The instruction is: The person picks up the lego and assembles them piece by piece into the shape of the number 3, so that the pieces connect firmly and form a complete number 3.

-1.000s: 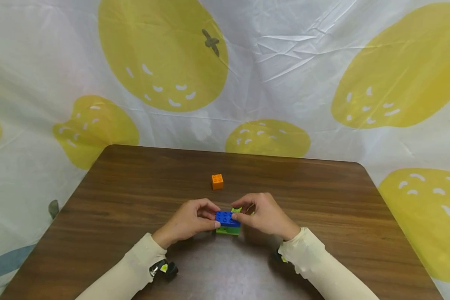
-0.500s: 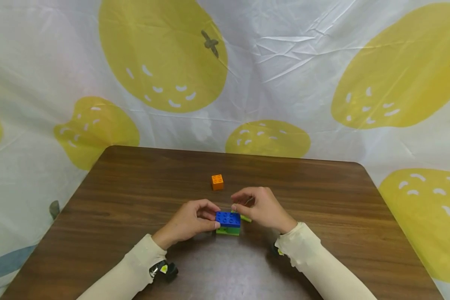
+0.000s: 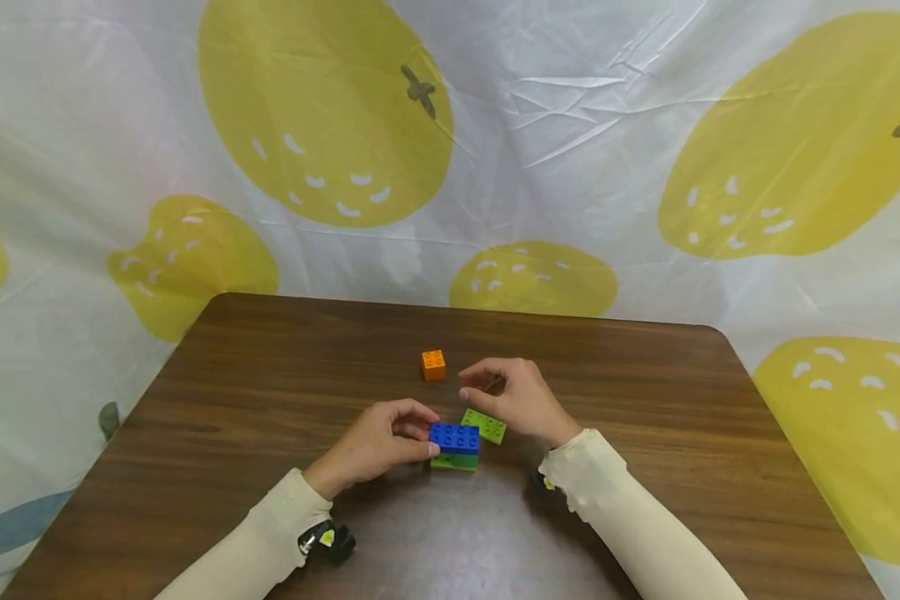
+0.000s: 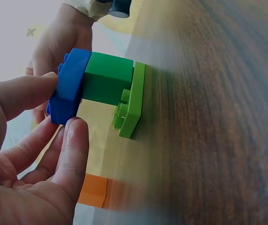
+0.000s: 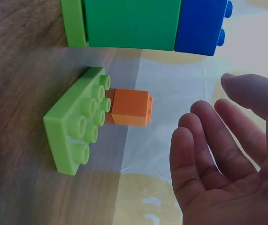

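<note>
My left hand [image 3: 378,440] pinches the left end of a flat blue brick [image 3: 454,437] between thumb and fingers. Under that brick is a green block [image 4: 108,77], which stands on one part of a thin lime-green plate [image 4: 134,105]; the plate's other studs show bare in the left wrist view. Behind this stack, slightly right, lies a second lime-green plate [image 3: 485,425], studs up. Above and just beyond it hovers my right hand [image 3: 521,400], fingers loosely bent, holding nothing. The right wrist view shows a gap between its fingers and the plate.
An orange square brick [image 3: 432,365] stands on the brown wooden table [image 3: 307,342], farther back than both hands and a bit left of the right hand. A white curtain [image 3: 487,192] with yellow fruit prints hangs behind the table's far edge.
My right hand has come off the blue brick and drifted back and upward, uncovering the second lime-green plate. The left hand keeps its pinch on the blue brick.
</note>
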Available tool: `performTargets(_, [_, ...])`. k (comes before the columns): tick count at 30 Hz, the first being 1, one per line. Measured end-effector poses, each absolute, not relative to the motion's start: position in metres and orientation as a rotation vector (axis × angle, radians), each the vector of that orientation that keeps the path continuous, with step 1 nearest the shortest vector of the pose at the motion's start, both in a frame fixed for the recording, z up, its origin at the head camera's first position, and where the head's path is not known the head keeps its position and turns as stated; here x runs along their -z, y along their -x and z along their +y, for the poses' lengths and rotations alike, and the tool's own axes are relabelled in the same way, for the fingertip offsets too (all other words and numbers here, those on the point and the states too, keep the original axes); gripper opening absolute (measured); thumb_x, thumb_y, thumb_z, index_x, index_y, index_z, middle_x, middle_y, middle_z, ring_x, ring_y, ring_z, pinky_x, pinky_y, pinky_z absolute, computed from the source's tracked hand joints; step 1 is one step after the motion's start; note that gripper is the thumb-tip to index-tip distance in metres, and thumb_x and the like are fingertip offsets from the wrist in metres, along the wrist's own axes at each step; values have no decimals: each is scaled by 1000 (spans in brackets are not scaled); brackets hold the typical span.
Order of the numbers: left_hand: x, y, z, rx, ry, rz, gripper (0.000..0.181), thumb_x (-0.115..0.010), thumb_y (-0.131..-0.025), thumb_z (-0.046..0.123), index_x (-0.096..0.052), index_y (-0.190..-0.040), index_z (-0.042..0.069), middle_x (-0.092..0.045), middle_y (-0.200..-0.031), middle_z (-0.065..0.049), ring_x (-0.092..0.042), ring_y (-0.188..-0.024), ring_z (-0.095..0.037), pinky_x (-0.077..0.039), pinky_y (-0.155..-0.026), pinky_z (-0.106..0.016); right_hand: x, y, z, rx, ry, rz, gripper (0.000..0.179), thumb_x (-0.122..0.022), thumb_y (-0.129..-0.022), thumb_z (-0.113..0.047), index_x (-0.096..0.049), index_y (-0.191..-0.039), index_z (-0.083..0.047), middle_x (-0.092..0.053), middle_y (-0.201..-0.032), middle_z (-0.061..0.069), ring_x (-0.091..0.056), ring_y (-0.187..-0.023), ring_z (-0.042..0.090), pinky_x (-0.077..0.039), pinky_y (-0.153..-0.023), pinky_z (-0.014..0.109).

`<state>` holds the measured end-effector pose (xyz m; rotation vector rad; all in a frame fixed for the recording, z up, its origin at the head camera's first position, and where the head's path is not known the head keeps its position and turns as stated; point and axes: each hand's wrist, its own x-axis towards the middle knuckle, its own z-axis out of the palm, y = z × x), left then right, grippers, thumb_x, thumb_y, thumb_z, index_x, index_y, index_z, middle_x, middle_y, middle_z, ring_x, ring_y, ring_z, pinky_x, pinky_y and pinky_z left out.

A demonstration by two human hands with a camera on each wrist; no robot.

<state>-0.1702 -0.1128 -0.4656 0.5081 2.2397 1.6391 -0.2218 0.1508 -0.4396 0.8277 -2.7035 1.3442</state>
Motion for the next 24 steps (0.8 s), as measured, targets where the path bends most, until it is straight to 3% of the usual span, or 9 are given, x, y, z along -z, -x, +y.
performTargets(24, [466, 171, -109, -1618, -510, 2251, 37, -85, -91, 24, -73, -123, 9, -77, -115, -9, -73, -97, -18, -59, -78, -29, 437, 244, 137, -1381, -740, -2693, 20, -81, -95, -24, -80, -113, -17, -81, -102, -3, -74, -87, 12, -62, -80, 35])
